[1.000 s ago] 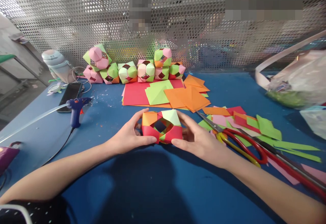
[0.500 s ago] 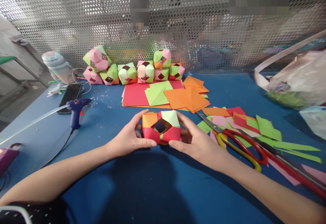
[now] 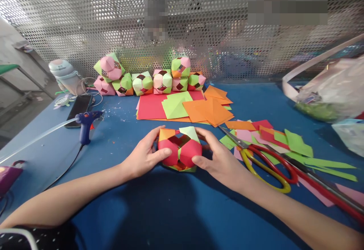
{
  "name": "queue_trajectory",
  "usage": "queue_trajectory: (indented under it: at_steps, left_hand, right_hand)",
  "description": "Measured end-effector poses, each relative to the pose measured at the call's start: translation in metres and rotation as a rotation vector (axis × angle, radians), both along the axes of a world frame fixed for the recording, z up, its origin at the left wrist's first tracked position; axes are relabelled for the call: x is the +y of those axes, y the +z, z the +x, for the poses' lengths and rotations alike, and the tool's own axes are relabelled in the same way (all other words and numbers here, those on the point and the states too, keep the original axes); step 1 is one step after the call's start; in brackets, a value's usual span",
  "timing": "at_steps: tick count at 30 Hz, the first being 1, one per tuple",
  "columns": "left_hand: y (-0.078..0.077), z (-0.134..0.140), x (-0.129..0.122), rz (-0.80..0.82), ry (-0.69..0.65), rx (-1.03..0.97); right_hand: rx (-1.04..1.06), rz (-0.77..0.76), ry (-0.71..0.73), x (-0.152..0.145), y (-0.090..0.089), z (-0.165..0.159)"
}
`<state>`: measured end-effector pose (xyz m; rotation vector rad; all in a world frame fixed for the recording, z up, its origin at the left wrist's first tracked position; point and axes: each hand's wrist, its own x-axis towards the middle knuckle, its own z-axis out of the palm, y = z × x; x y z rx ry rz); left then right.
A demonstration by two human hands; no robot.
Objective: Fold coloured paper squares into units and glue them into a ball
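Between both hands I hold a folded paper ball of red, orange and green paper, with dark openings between its panels. My left hand grips its left side, thumb on the red front. On the right side my right hand is closed round it, thumb at the lower red panel. Some fingers of both hands are hidden behind the ball. Just beyond it lie red paper sheets, green squares and orange squares.
Scissors lie at right on paper scraps. A glue gun, a phone and a bottle are at left. Several finished paper balls line the perforated metal screen. A plastic bag stands far right.
The paper ball has tipped in my hands, so more of its red front and its underside show. Both thumbs have moved up a little on it.
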<state>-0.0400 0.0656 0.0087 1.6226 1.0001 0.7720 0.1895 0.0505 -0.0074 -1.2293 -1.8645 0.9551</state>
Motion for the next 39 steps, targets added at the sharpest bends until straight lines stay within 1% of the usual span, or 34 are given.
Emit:
queue_trajectory:
  at_steps: [3,6,12,18,22,25,27,30,33,36,39]
  left_hand:
    - [-0.002,0.001,-0.002,0.017,0.042,0.015]
    - [-0.002,0.002,-0.004,0.013,0.063,-0.013]
    - [0.002,0.005,-0.003,-0.128,0.023,-0.12]
    - [0.003,0.008,-0.004,-0.127,0.046,-0.107]
    - [0.005,0.008,-0.004,-0.151,0.048,-0.175]
    - [0.005,0.006,-0.003,-0.116,0.068,-0.144]
    - [0.004,0.005,-0.002,-0.083,0.082,-0.116]
    - [0.003,0.003,-0.001,-0.051,0.09,-0.081]
    - [0.001,0.001,-0.002,-0.005,0.063,-0.058]
    - [-0.001,0.0,-0.004,0.045,0.034,-0.052]
    - [-0.002,0.0,-0.006,0.104,0.034,-0.032]
  right_hand:
    - [0.071,-0.088,0.003,0.0,-0.002,-0.002]
    - [0.1,-0.137,0.018,0.0,-0.002,-0.004]
    - [0.171,-0.229,0.021,0.001,0.001,-0.005]
    - [0.164,-0.245,-0.002,-0.001,0.002,-0.007]
    - [0.213,-0.295,0.049,0.001,0.008,-0.005]
    - [0.225,-0.327,0.137,0.002,0.01,-0.002]
    - [0.189,-0.266,0.159,0.002,0.009,0.001]
    - [0.029,-0.015,0.161,-0.001,0.003,0.006]
    - [-0.175,0.225,0.173,-0.006,-0.007,0.007]
    - [-0.287,0.365,0.185,-0.009,-0.016,0.004]
    - [-0.306,0.468,0.21,-0.008,-0.02,0.0]
